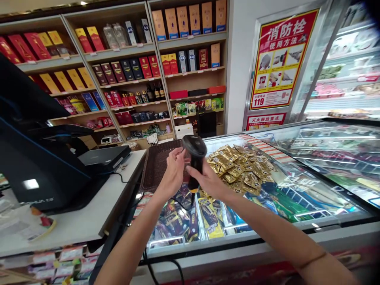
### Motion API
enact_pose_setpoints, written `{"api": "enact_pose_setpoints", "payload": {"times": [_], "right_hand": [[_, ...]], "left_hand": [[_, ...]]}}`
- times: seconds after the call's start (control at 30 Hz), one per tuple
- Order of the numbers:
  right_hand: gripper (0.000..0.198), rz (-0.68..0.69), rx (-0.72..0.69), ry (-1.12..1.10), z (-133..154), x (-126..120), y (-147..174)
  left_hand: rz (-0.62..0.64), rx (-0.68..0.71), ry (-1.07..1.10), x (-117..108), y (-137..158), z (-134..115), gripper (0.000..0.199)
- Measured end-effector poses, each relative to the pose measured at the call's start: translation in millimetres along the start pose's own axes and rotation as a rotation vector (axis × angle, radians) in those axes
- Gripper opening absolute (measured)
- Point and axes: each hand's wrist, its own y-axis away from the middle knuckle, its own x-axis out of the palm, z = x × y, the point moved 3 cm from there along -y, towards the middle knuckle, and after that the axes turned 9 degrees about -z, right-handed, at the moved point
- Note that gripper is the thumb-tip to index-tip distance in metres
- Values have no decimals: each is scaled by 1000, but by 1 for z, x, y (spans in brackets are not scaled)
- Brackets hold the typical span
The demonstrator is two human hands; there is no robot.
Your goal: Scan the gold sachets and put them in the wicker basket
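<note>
My right hand is wrapped round the grip of a black barcode scanner, its thumb across the handle and its head uppermost. A cable runs down from the scanner's base. Just left of the scanner's head, my left hand has its fingers curled inward; what they hold, if anything, is hidden. Beyond my left hand lies a brown woven basket on the freezer's glass top. To the right of the scanner a heap of small gold packets is spread over the glass.
Under the glass of the chest freezer lie wrapped ice creams. At left a counter carries a dark checkout machine and a flat black device. Shelves of boxed goods line the back. A black cable hangs in front.
</note>
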Motion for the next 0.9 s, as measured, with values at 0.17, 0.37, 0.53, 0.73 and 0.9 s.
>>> {"api": "enact_pose_setpoints", "payload": {"times": [0.17, 0.37, 0.53, 0.73, 0.9], "right_hand": [[24, -49, 164, -296, 6, -50, 28], [37, -27, 196, -399, 9, -123, 12], [38, 8, 220, -412, 0, -152, -5], [39, 71, 229, -459, -24, -157, 0], [45, 89, 229, -456, -27, -163, 7]], "left_hand": [[117, 103, -410, 10, 10, 74, 57], [330, 80, -856, 11, 34, 119, 40], [323, 80, -916, -13, 35, 121, 35], [434, 1, -897, -38, 24, 144, 38], [385, 152, -618, -16, 11, 95, 61]]}}
